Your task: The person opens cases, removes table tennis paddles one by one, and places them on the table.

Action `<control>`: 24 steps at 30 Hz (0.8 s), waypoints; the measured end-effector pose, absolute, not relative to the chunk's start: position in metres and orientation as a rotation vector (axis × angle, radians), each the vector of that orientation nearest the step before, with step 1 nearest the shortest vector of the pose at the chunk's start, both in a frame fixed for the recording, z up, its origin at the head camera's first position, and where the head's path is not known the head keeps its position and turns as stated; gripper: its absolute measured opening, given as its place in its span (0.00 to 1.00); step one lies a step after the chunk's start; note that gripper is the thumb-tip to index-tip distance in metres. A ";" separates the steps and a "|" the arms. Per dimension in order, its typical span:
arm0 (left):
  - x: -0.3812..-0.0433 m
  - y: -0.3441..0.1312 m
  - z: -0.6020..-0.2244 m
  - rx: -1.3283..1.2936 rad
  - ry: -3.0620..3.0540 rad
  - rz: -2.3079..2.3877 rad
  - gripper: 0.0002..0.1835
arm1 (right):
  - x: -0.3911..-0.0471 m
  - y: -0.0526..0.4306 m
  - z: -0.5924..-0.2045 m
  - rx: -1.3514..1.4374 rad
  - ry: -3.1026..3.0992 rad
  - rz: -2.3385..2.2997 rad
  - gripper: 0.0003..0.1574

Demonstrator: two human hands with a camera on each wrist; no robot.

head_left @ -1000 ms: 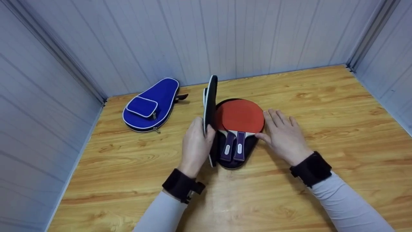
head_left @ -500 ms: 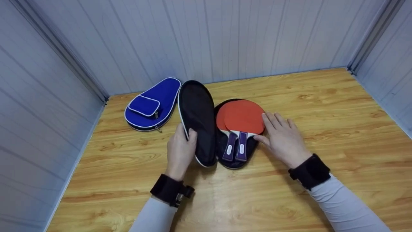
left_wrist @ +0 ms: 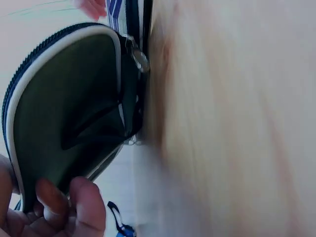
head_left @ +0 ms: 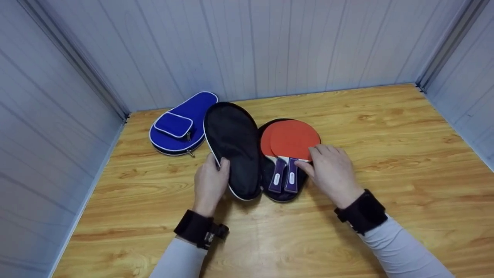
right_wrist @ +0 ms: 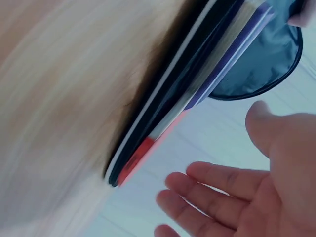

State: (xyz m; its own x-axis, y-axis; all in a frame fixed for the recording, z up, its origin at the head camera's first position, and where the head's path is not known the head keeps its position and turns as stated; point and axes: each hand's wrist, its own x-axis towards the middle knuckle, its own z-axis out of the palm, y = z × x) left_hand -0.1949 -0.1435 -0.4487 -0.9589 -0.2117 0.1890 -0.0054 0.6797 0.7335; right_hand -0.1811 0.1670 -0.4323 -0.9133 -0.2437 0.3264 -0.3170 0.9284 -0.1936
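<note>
An unzipped black-lined paddle case lies spread on the table, its lid (head_left: 233, 143) lifted and leaning left. My left hand (head_left: 210, 181) grips the lid's left edge, thumb on the lining and fingers behind. In the case's other half (head_left: 281, 197) two red table tennis paddles overlap, the front paddle (head_left: 295, 137) partly covering the rear paddle (head_left: 265, 141); both purple handles point toward me. My right hand (head_left: 334, 173) hovers at the front paddle's right edge, thumb near its handle. The right wrist view shows its fingers (right_wrist: 217, 177) spread and apart from the paddles.
A closed blue paddle case (head_left: 197, 116) with a white-piped pocket lies at the back left, partly behind the lifted lid. Ribbed panel walls (head_left: 293, 46) bound the wooden table (head_left: 405, 154) behind and at both sides.
The lid, nearly upright before, has swung left with my left hand, baring its black lining and overlapping the blue case. My right hand has shifted left and toward me, over the front paddle's edge.
</note>
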 end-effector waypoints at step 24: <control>-0.196 -0.150 -0.447 0.146 -2.751 -0.923 0.18 | -0.175 0.122 -0.446 0.260 -2.913 0.247 0.48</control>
State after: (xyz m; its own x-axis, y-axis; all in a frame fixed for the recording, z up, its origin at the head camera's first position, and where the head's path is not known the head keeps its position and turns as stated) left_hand -0.1963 -0.1496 -0.4469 -0.9672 -0.1682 0.1904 -0.0192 0.7958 0.6053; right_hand -0.1754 0.1220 -0.4462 -0.9633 -0.1566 0.2180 -0.1911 0.9705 -0.1469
